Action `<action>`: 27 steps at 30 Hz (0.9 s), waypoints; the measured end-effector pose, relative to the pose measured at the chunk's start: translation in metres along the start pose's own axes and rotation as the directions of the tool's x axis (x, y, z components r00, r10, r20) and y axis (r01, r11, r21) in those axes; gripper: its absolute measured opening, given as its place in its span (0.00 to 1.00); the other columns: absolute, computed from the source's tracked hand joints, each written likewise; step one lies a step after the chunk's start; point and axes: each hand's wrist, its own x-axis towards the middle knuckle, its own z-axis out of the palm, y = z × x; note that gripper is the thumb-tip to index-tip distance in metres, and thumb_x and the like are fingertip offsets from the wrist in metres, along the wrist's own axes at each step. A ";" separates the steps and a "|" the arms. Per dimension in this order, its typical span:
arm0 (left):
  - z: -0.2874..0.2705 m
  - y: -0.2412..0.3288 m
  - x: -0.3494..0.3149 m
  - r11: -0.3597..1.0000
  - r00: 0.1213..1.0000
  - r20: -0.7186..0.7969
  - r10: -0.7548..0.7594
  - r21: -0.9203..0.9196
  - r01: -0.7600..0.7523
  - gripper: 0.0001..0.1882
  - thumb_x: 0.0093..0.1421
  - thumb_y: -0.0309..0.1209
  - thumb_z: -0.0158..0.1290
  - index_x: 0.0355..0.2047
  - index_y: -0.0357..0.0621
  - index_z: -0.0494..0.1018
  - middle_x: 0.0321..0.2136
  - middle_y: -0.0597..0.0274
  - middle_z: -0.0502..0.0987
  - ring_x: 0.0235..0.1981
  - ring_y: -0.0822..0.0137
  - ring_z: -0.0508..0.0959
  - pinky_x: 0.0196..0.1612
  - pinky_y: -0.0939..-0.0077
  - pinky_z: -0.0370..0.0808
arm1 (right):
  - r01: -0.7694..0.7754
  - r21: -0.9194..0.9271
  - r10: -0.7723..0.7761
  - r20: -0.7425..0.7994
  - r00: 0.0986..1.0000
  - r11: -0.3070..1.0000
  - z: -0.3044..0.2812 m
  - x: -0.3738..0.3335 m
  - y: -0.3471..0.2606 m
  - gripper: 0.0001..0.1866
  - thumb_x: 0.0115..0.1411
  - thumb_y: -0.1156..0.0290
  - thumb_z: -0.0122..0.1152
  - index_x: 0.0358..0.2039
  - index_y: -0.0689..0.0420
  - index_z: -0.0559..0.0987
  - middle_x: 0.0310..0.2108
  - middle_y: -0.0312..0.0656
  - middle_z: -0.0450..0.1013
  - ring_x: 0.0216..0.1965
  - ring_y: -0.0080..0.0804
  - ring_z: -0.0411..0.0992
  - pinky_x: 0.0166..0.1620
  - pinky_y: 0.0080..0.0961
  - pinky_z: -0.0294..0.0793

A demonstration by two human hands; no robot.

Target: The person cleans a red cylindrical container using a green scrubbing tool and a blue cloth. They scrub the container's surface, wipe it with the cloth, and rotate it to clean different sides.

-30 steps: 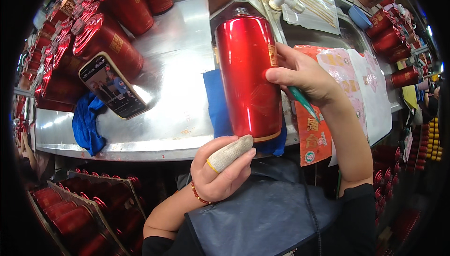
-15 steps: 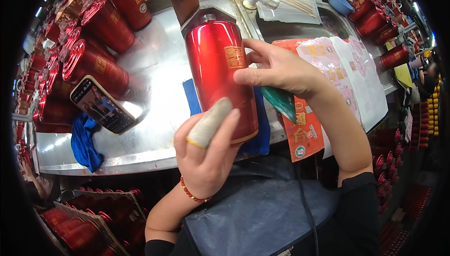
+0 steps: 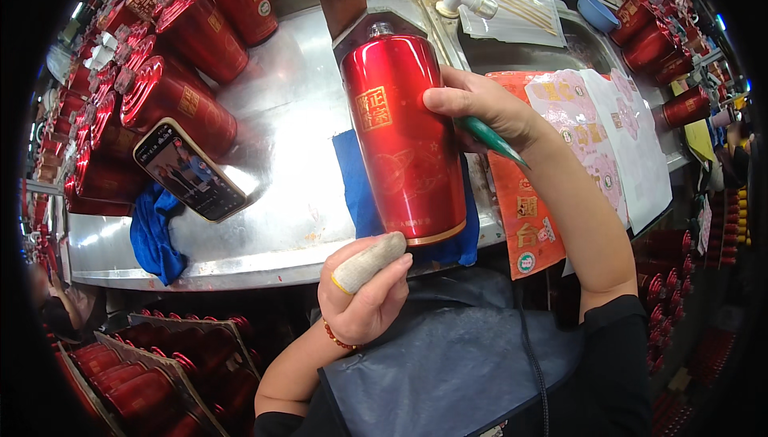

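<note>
With R grip [image 3: 492, 113] clamped on btl [image 3: 408, 145] to its L, frame ctr; long axis near-vert., neck tipped up-L, base nearest L grip [image 3: 364, 289], can't tell if clamped.

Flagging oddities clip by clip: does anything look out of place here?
Mainly the phone, tilted beside red bottles on the counter: its lit screen seems unrelated to the held bottle. A blue cloth also lies crumpled near the edge.

Black sleeves [image 3: 616, 357], dark apron [image 3: 456, 365], beaded bracelet [image 3: 337, 338] and pale fingerstall [image 3: 370, 264] are worn.
</note>
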 end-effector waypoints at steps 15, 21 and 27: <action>0.017 0.015 0.043 0.945 0.988 0.092 0.125 0.292 -0.147 0.20 0.47 0.27 0.69 0.43 0.44 0.85 0.50 0.63 0.81 0.47 0.63 0.76 0.48 0.71 0.75 | 0.032 -0.246 -0.073 -0.160 0.984 0.969 0.018 -0.004 -0.009 0.46 0.59 0.52 0.75 0.68 0.66 0.63 0.56 0.51 0.74 0.56 0.33 0.74 0.60 0.27 0.73; 0.007 0.002 0.028 0.980 0.980 -0.043 -0.195 0.031 0.197 0.27 0.50 0.27 0.72 0.52 0.42 0.79 0.51 0.54 0.79 0.49 0.56 0.77 0.52 0.67 0.75 | 0.061 -0.358 -0.142 -0.206 0.968 0.932 0.000 -0.012 0.001 0.57 0.54 0.42 0.76 0.70 0.66 0.60 0.51 0.57 0.77 0.52 0.36 0.77 0.55 0.30 0.76; 0.009 0.004 0.004 0.965 0.965 -0.074 -0.252 -0.091 0.246 0.22 0.55 0.23 0.70 0.51 0.41 0.78 0.48 0.51 0.81 0.48 0.53 0.79 0.52 0.66 0.76 | -0.023 -0.079 0.018 -0.065 0.998 0.997 -0.001 -0.010 -0.001 0.47 0.59 0.50 0.75 0.69 0.62 0.63 0.53 0.46 0.75 0.52 0.27 0.74 0.55 0.25 0.74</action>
